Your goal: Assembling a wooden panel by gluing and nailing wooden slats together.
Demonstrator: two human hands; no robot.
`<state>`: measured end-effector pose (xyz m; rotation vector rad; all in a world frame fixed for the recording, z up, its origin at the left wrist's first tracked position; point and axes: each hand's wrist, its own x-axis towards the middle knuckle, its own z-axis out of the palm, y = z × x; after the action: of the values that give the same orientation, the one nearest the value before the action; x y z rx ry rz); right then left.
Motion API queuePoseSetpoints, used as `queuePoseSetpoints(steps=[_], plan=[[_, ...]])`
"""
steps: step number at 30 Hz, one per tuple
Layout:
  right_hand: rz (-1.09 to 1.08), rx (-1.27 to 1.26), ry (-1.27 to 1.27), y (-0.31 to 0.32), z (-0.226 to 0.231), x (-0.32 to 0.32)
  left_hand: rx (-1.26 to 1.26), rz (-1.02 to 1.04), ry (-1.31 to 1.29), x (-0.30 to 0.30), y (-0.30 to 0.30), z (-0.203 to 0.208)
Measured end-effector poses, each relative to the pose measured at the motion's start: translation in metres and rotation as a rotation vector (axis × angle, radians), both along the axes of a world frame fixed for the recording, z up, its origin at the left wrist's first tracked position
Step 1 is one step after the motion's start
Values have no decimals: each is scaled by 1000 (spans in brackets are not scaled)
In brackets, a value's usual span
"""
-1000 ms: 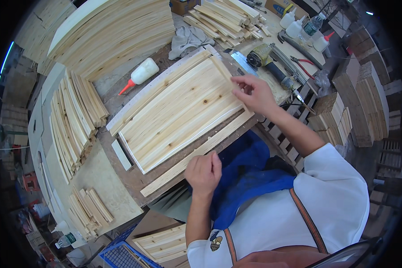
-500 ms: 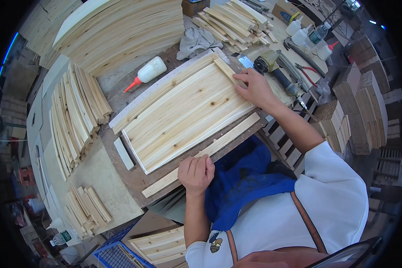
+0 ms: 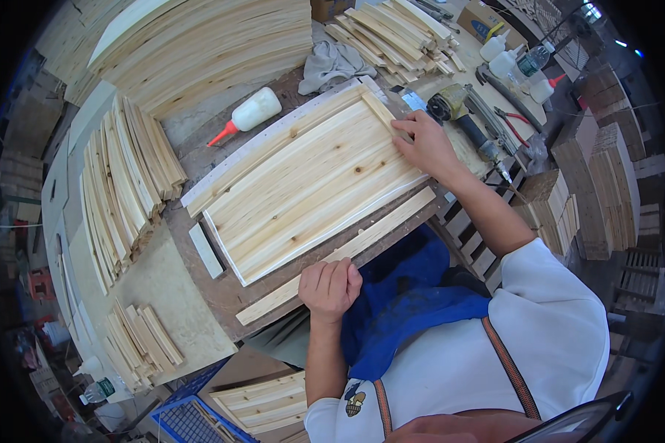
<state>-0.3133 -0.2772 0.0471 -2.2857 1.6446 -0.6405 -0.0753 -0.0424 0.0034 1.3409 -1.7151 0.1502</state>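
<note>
Open room above panel (image 3: 314, 188); bottle (image 3: 257, 110) beyond; nail gun (image 3: 459, 122) far right

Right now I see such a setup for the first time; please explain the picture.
No robot here: these are a person's bare left hand and right hand. A wide-angle camera on the head looks down, bending straight edges. On the worktable lies a wooden panel, a red-tipped bottle beyond it, a power tool to its right. The right hand is at the short strip on the panel's right end; the left is at a long strip near the front edge. Whether either grips, I cannot tell.
</note>
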Motion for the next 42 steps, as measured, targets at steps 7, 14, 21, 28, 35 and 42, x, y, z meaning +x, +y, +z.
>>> queuePoseSetpoints(steps=[7,14,21,28,35,42], plan=[[136,-161,201,-6,-3,-6,27,1,11,0,1,1],[182,-99,181,-13,3,-2,-30,140,117,21,18,9],[341,-198,-168,90,-11,3,221,920,-23,152,94,25],[698,-137,-381,151,9,22,412,1440,-264,260,186,40],[708,-93,-410,154,12,28,424,1417,40,268,198,30],[765,-57,-462,164,13,38,340,1337,417,235,187,42]])
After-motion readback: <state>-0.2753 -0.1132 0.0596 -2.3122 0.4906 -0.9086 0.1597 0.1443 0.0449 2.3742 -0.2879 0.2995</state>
